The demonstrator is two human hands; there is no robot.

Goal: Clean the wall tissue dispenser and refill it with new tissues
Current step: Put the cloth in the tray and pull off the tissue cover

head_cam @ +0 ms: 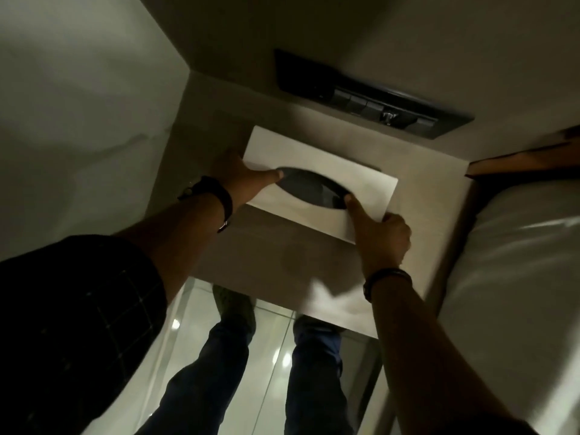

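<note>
A white rectangular tissue dispenser cover (pixel 314 158) with a dark oval slot (pixel 314 189) lies flat on a beige ledge (pixel 270 246). My left hand (pixel 241 177) grips its left end, thumb at the slot's left tip. My right hand (pixel 379 233) grips the near right end, thumb pressed at the slot's right tip. The slot looks dark and no tissue shows in it. A white blurred scrap, perhaps tissue (pixel 335 296), lies on the ledge near my right wrist.
A dark switch panel (pixel 370 95) is set in the wall beyond the cover. A white bed edge (pixel 514 277) borders the ledge on the right. Pale walls stand to the left. My legs and shoes (pixel 235 309) are on a glossy tiled floor below.
</note>
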